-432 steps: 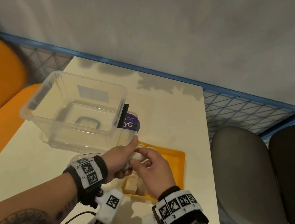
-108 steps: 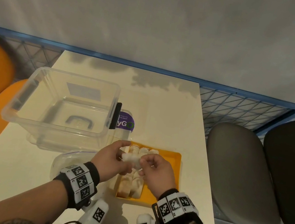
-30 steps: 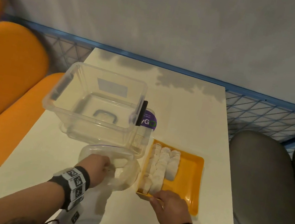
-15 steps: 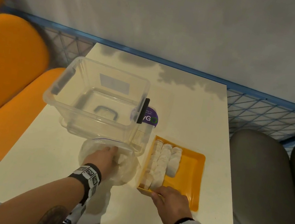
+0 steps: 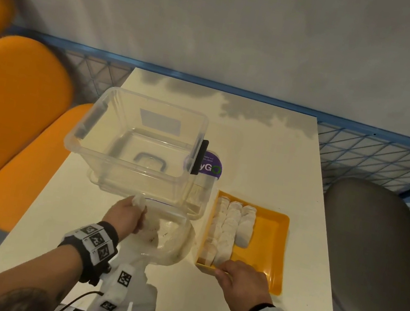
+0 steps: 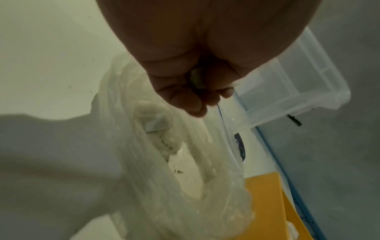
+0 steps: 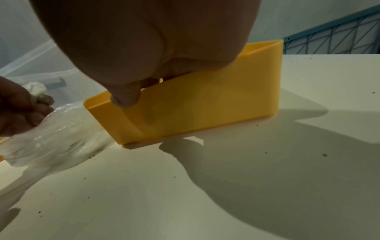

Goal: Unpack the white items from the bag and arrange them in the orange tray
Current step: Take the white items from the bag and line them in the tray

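Three rows of white items [image 5: 230,227] lie in the left half of the orange tray [image 5: 268,250]. My right hand [image 5: 238,276] pinches the tray's near wall, thumb [image 7: 125,95] outside on the tray [image 7: 205,113] and fingers inside. My left hand [image 5: 126,214] holds a crumpled white item [image 5: 139,201] in curled fingers just above the clear plastic bag [image 5: 166,242]. The right wrist view shows that white item [image 7: 37,88] sticking out over the left hand [image 7: 18,110], with the bag [image 7: 51,139] below. In the left wrist view the bag [image 6: 174,162] hangs under my fingers [image 6: 195,100].
A large clear plastic bin [image 5: 135,143] stands just behind the bag, with a purple sticker [image 5: 208,168] beside it. The white table [image 5: 259,148] ends at a blue mesh rail [image 5: 377,154]. Orange seats [image 5: 14,107] are on the left, grey ones [image 5: 363,241] on the right.
My left hand has come up out of the bag's mouth with a white item and moved slightly left. The right hand has stayed on the tray's near wall.
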Demonstrator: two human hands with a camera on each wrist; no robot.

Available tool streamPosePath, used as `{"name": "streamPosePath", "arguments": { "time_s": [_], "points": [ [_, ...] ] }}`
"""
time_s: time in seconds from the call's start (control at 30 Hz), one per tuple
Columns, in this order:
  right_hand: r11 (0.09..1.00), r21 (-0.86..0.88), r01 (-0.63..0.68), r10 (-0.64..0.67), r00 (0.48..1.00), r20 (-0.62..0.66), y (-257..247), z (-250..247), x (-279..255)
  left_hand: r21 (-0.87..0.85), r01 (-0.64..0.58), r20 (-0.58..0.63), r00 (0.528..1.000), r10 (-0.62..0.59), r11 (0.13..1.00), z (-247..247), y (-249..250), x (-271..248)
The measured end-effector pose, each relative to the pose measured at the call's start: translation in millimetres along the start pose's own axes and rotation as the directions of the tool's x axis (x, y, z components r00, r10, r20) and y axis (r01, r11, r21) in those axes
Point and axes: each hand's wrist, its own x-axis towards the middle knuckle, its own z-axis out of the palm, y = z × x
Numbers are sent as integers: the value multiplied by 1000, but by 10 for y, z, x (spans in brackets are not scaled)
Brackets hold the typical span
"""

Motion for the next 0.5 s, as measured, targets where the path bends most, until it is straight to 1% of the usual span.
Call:
{"name": "streamPosePath", "arguments": {
  "time_s": [0.07,0.1,0.13,0.17,0.2,0.23,0.27,0.3,0.33,0.37,0.4,0.47,0.5],
  "points": [
    [1000,7,2,-2,1000,-15,-4,-2,-8,72,-82,-118,989,90,994,-100,61,-18],
    [1000,12,3,-3,1000,-21,-10,-5,-13,124,-124,-194,970,147,985,-151,80,-35],
    [1000,17,6,-6,1000,-24,-14,-9,-18,184,-128,-245,954,171,975,-195,98,-56],
    [1000,21,9,-9,1000,-24,-14,-18,-22,256,-76,-284,947,150,964,-230,96,-62],
    [1000,28,10,-10,1000,-21,-13,-26,-26,328,4,-287,953,96,945,-257,49,-46],
    [999,37,10,-9,1000,-16,-18,-38,-31,408,78,-258,966,33,910,-275,-20,-13],
    [999,51,8,-7,1000,-11,-24,-50,-33,498,141,-223,974,-31,856,-277,-90,7],
    [998,70,4,-3,1000,-7,-30,-65,-37,575,167,-187,980,-70,801,-264,-180,50],
    [996,91,2,-2,1000,-1,-35,-87,-45,618,170,-156,983,-92,767,-247,-237,64],
    [994,107,2,-2,1000,-2,-45,-116,-56,610,160,-140,986,-93,776,-227,-275,76],
    [993,117,4,-3,1000,-15,-62,-155,-63,555,153,-131,987,-96,817,-218,-302,93],
    [991,136,19,-11,998,-62,-133,-257,-74,353,138,-109,988,-106,925,-225,-327,100],
    [986,162,45,-28,995,-101,-197,-323,-79,237,130,-109,988,-106,963,-241,-336,81]
  ]
}}
